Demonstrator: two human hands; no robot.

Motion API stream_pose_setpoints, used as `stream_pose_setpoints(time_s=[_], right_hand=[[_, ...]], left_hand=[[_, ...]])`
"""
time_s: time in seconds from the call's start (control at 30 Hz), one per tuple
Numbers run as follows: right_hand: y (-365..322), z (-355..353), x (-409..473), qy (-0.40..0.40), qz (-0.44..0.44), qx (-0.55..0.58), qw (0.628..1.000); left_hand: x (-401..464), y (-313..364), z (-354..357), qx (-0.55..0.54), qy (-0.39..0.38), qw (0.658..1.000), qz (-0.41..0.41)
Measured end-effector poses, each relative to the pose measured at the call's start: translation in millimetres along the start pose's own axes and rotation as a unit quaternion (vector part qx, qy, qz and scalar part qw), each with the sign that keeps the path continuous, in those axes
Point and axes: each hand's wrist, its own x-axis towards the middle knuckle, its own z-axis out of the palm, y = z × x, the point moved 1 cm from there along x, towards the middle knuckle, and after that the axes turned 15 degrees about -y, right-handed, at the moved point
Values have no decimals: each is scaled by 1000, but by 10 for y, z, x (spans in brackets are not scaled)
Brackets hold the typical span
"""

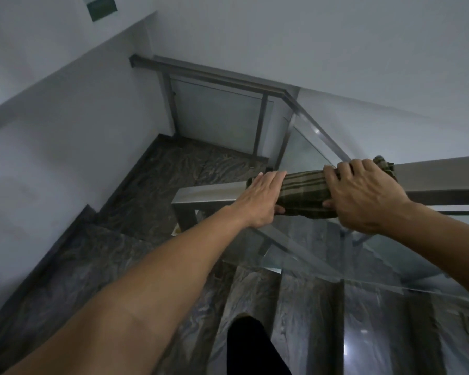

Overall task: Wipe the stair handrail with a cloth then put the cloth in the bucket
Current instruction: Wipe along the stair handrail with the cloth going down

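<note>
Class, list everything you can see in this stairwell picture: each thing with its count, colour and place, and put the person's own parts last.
Cloth: one, green striped, wrapped over the near handrail, between the two hands.
Handrail: one near bar, grey metal, running left to right; further sections round the landing.
Glass panels: several, clear, below the rails.
Stairs: dark marbled stone, going down to a landing.
Walls: pale grey, all around.
Sign: one, green, top left on the wall.
Bucket: none in view.
Leg: one, in black, bottom centre.
Left hand: gripping the cloth's left end.
Right hand: fingers curled over the cloth's right end.
</note>
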Motion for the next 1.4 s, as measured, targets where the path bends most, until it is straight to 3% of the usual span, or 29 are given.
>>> stream_pose_setpoints(time_s=[0.7, 1.03, 1.4], right_hand=[[-1564, -144, 1308, 21, -7, 14, 1000], [-2133, -188, 1734, 16, 13, -3, 1000], [-2556, -262, 2055, 3, 35, 10, 999]], left_hand=[[-528, -2000, 233, -1, -2, 1000, -14], [-716, -2647, 331, 24, 2, 1000, 5], [-786, -3249, 445, -63, -1, 996, 69]])
